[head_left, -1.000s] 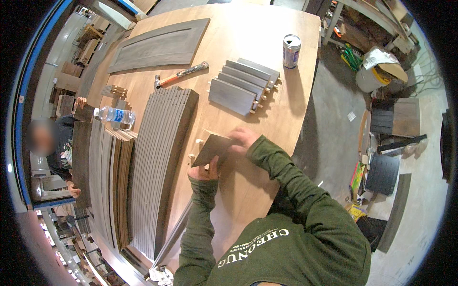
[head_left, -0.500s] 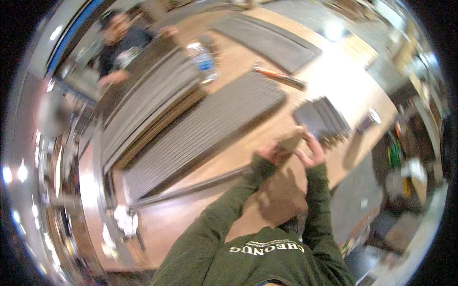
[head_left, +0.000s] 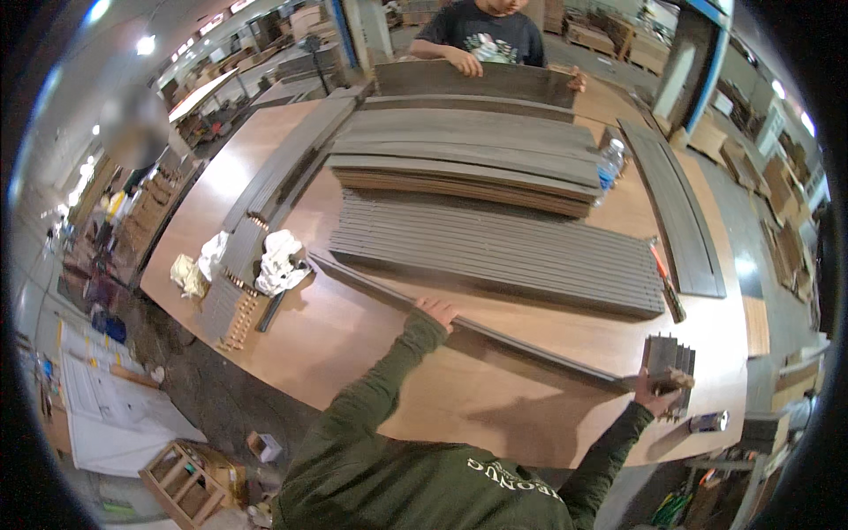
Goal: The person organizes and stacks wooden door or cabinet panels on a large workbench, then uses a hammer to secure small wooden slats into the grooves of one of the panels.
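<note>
My left hand [head_left: 437,312] is on a long, thin grey board [head_left: 530,343] standing on its edge, its fingers bent over the top edge near the middle. At the board's right end, my right hand [head_left: 654,399] is closed around the near end of a small stack of short grey panels [head_left: 669,355], from which pegs stick out. How many panels it grips is hidden. Just beyond the thin board lies a wide row of grey boards [head_left: 495,252] packed side by side. Behind that row is a higher pile of grey boards [head_left: 459,146].
Across the wooden table [head_left: 380,371], a person [head_left: 486,40] holds a dark board [head_left: 473,81]. A water bottle [head_left: 609,168], a hammer [head_left: 664,281] and a can [head_left: 709,422] stand or lie toward the right. Crumpled white gloves [head_left: 283,262] and pegged panels [head_left: 231,309] lie at left.
My view has swung left and levelled. My hands, close together before, are now far apart: the left on the thin board, the right at the small panels.
</note>
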Demonstrator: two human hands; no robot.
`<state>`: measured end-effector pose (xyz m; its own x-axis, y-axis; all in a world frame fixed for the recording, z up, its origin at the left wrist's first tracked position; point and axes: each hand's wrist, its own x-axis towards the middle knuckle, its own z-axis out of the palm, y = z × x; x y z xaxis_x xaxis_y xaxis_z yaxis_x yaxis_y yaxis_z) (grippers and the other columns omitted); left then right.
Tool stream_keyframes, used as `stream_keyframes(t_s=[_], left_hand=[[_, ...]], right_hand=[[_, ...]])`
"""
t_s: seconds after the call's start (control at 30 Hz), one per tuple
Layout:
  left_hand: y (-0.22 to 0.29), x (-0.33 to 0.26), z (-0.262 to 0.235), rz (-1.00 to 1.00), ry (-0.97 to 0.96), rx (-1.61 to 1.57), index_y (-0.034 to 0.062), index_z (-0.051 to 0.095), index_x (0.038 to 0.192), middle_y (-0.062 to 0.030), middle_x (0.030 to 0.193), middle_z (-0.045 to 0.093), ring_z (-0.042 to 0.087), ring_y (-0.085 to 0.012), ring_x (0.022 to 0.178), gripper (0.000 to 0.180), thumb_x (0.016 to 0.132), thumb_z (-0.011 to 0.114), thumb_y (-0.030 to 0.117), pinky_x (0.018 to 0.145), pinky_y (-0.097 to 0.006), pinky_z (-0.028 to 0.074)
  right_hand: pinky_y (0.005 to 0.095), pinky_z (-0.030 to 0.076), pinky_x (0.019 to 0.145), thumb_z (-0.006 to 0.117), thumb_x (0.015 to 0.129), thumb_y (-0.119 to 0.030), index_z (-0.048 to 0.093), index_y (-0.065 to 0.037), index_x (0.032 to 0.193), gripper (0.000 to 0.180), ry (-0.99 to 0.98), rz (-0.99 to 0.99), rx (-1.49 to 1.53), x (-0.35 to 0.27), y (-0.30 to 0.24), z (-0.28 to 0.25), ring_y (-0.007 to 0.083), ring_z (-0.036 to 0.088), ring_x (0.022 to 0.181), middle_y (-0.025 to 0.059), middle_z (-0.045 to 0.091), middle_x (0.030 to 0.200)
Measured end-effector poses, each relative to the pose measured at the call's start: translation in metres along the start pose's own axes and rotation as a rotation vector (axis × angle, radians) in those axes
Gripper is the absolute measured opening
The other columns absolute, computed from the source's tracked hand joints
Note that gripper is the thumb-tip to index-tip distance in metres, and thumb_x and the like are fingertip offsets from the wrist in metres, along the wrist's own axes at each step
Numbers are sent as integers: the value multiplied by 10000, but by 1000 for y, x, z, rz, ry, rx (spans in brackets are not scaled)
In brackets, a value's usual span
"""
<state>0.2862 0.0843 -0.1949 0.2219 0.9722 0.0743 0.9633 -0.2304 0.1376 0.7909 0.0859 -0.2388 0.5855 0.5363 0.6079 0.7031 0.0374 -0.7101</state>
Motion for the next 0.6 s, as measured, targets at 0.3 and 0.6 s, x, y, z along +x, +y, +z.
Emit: stream_keyframes(t_s=[0.3, 0.6], left_hand=[[28, -47, -19, 24, 295, -102, 139, 619, 702, -58, 698, 581, 552, -273, 673, 194, 522, 681, 178, 621, -429, 415], [-32, -42, 3, 31, 289, -82, 126, 593, 815, -59, 798, 554, 509, -254, 768, 299, 564, 700, 248, 711, -374, 344]], right_hand=[[362, 483, 808, 747, 622, -287, 361, 19, 1130, 708, -235, 279, 270, 60, -123, -44, 255, 537, 926, 170, 489, 1083], [352, 431, 877, 826, 466, -390, 303, 46, 1148, 964, -490, 380, -97, 48, -152, 8, 284, 529, 1006, 230, 500, 1105]])
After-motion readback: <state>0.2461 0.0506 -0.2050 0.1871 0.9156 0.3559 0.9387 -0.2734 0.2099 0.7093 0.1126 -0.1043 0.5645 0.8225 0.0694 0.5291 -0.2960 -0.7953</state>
